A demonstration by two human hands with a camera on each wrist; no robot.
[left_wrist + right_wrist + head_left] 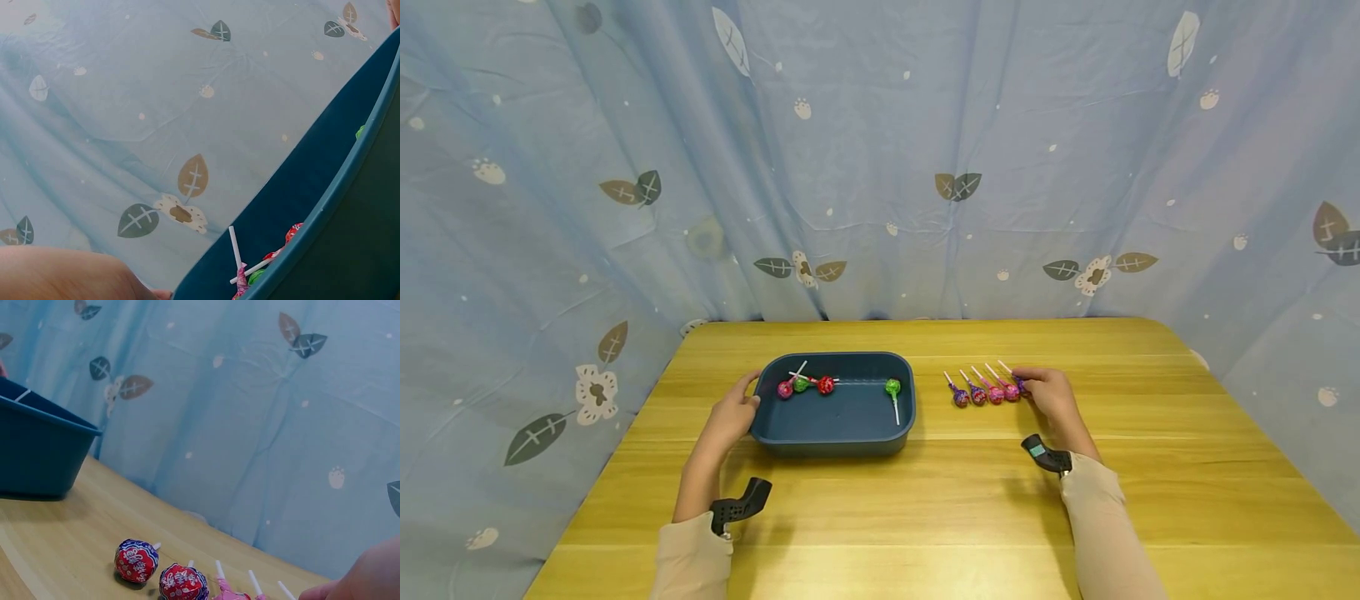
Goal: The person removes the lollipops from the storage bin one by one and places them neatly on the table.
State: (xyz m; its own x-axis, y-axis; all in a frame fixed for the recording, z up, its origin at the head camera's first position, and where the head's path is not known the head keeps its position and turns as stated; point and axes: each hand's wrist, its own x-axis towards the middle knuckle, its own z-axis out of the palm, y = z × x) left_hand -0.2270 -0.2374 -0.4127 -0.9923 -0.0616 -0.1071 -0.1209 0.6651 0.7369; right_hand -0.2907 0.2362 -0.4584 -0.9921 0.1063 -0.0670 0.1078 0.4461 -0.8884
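Note:
My left hand (pixel 731 418) lies against the left end of a dark blue plastic basin (pixel 835 450), thumb and forefinger spread along its outer wall near the rim. Inside the basin, a pink lollipop (pixel 785 389), a green lollipop (pixel 801 383) and a red lollipop (pixel 826 385) cluster at the left. Another green lollipop (pixel 892 387) lies at the right. My right hand (pixel 1051 393) pinches the rightmost purple lollipop (pixel 1021 386) of a row, its fingers partly hiding it. Beside it lie pink lollipops (pixel 996 395) and red-and-purple lollipops (pixel 136 560), sticks pointing away.
Basin and lollipop row share a yellow wood-grain table (pixel 865 517). A light blue curtain (pixel 880 208) with leaf prints hangs behind the table's far edge and along both sides. Each wrist carries a black camera mount (pixel 741 502).

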